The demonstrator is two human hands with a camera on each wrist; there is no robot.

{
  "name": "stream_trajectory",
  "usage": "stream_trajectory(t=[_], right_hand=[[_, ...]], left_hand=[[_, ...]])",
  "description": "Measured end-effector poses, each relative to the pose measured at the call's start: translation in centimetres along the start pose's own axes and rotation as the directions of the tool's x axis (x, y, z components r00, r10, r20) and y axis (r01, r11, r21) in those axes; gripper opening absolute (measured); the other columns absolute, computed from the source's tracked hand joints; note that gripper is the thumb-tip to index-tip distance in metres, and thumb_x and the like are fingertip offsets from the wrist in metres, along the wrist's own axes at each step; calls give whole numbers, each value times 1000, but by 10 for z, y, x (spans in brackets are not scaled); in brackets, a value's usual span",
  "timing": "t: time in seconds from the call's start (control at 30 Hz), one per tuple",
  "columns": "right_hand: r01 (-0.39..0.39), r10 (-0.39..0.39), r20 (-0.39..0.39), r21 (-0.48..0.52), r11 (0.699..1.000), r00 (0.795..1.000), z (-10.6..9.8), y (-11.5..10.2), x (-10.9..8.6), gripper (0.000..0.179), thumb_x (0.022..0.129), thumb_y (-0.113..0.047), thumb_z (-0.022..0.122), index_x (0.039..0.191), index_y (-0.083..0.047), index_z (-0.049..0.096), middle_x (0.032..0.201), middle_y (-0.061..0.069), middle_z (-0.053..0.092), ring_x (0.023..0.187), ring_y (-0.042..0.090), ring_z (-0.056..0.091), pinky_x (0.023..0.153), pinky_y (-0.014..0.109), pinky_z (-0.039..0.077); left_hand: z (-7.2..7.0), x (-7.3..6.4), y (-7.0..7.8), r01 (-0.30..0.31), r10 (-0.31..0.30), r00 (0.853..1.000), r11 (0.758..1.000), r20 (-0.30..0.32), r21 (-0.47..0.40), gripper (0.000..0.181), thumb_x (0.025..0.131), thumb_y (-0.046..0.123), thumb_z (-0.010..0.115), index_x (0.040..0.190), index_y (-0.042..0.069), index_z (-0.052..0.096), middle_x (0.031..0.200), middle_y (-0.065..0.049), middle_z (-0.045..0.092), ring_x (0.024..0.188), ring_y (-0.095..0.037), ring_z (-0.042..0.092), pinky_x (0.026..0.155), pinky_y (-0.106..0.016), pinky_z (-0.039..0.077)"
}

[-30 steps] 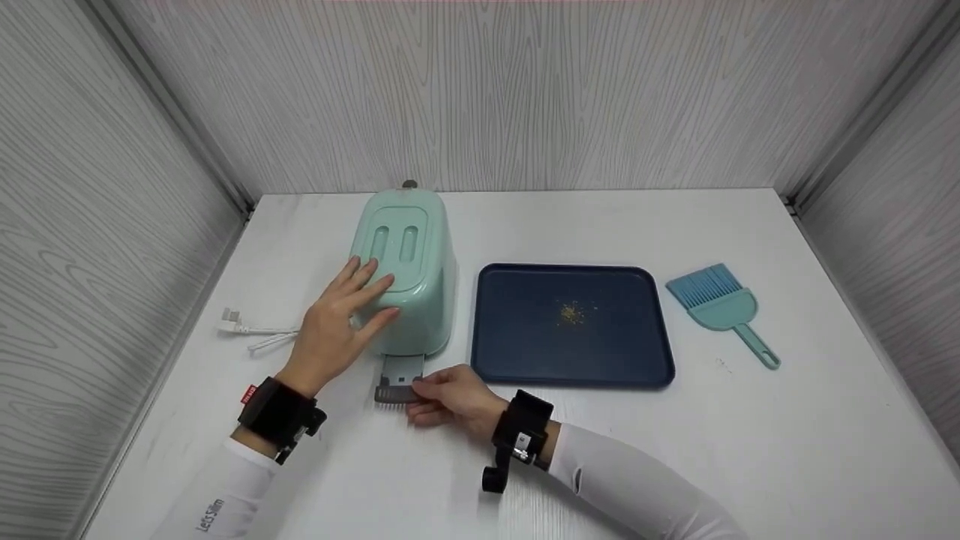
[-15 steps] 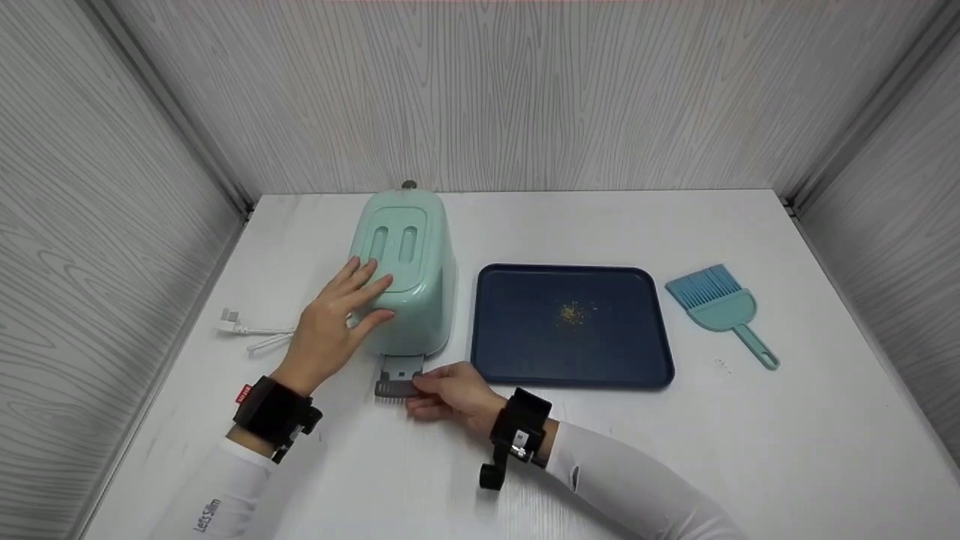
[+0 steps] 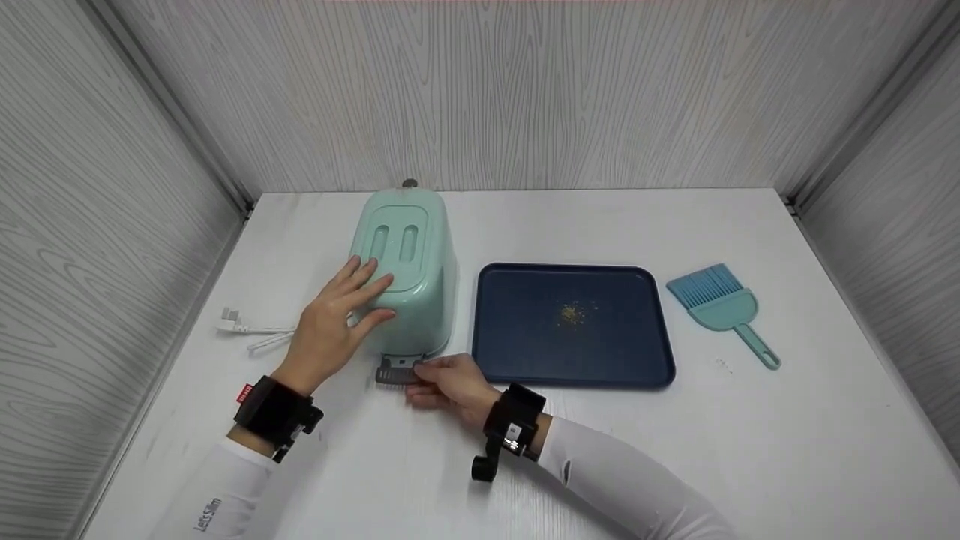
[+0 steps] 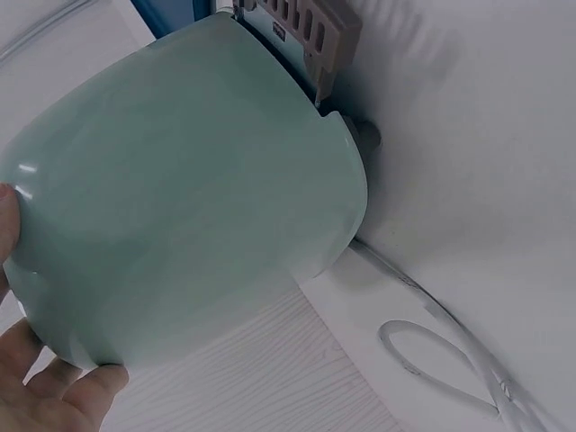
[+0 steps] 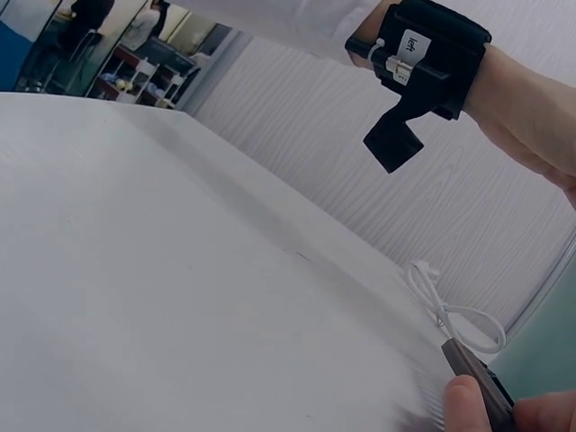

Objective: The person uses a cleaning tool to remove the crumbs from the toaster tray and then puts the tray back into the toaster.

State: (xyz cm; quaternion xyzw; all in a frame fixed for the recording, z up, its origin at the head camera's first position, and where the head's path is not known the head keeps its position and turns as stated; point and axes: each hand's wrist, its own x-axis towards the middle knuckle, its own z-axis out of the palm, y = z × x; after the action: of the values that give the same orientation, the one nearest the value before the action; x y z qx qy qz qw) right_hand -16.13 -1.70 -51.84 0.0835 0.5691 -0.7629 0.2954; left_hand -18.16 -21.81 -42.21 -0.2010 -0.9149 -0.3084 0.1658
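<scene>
A mint-green toaster (image 3: 431,315) with a covered top stands left of centre in the head view. My left hand (image 3: 322,330) rests on its near left top edge, fingers spread. From the toaster's near end, low down, sticks out a short length of crumb tray (image 3: 397,373) with a dark grey slotted front. My right hand (image 3: 461,386) pinches the right end of that front between thumb and fingers. The left wrist view shows the crumb tray (image 4: 328,36) at the toaster's base; its inner part is hidden inside.
A navy serving tray (image 3: 517,337) with a small heap of crumbs (image 3: 571,313) lies right of the toaster. Farther right is a small blue-bristled brush (image 3: 724,309). A white power cord (image 3: 262,330) lies left of the toaster. Walls (image 3: 517,97) enclose the white table's back and sides.
The right hand has pushed the crumb tray farther into the toaster, so less of it shows. The left hand has stayed on the toaster.
</scene>
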Motion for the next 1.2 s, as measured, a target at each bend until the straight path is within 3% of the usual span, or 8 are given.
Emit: stream_trajectory(t=[0.8,1.2], right_hand=[[10,-5,-93,44,999,996,8,-4,2,18,104,-2,60,114,10,69,92,16,80,84,16,80,84,26,68],[34,-21,-154,81,996,988,13,-5,2,17,104,-2,61,112,10,68,102,23,80,83,14,78,82,25,68]], left_hand=[[-1,0,2,9,-9,1000,1000,-2,1,52,91,30,81,140,15,69,158,-14,55,157,-36,41,127,-57,42],[-1,-1,2,-6,6,1000,1000,-20,17,51,91,31,81,139,15,70,157,-14,57,155,-36,43,124,-59,44]])
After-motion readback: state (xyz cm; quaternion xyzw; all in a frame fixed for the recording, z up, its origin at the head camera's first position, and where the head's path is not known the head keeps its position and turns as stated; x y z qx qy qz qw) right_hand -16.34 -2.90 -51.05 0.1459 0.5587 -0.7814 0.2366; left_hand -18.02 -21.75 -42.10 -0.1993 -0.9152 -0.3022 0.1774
